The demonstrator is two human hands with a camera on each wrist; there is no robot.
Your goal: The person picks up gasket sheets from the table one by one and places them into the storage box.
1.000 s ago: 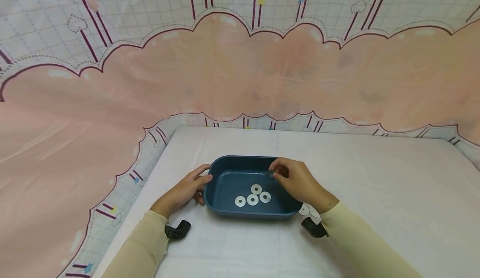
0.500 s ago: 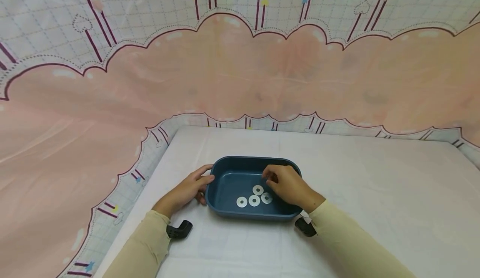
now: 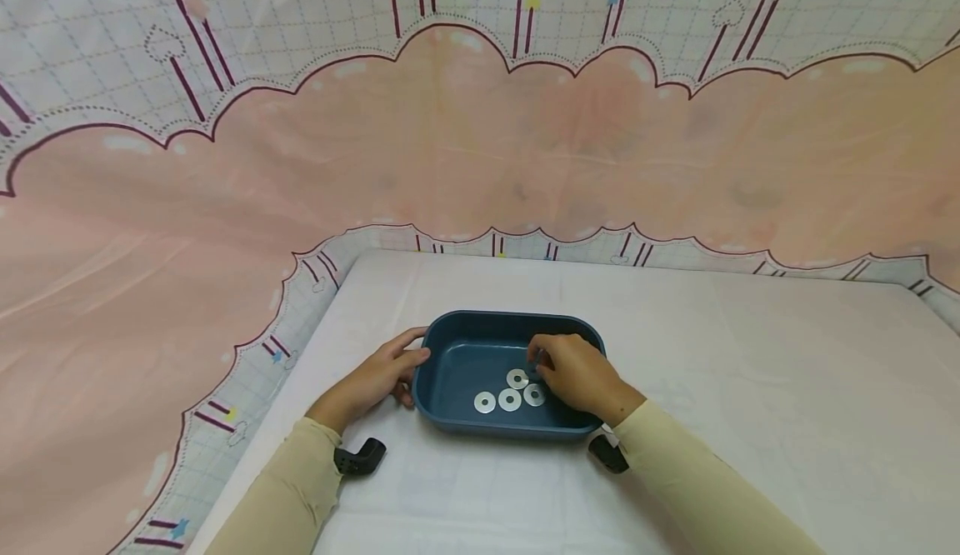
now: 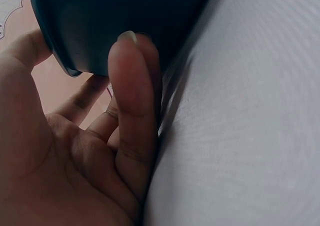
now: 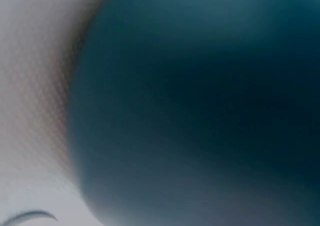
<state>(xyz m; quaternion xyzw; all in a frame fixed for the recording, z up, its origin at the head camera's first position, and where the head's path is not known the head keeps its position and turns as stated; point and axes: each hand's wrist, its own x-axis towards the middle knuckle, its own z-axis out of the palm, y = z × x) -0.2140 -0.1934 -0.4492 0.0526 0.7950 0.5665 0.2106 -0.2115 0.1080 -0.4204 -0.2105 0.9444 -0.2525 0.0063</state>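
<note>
A dark blue tray (image 3: 459, 363) with rounded corners stands on the white-covered table. Flat, pale washers (image 3: 510, 399), several of them, lie on its floor near the front middle. My left hand (image 3: 375, 378) holds the tray's left end, thumb over the rim and fingers against the outer wall; the left wrist view shows fingers (image 4: 132, 81) against that wall. Inside the tray's right half, my right hand (image 3: 581, 376) has its fingertips pinched together low over the floor, just behind the washers. The washer in that pinch is mostly hidden by the fingers. Blurred tray wall (image 5: 150, 111) fills the right wrist view.
White cloth covers the table (image 3: 750, 372). A patterned pink and white curtain (image 3: 480, 147) hangs behind and to the left. Beside the tray's front right corner, a pale round edge (image 5: 30, 216) shows, partly under the right wrist.
My right hand, pinching a washer, has come down from the tray's far right rim toward the floor and moved slightly left. The left hand keeps its place on the tray.
</note>
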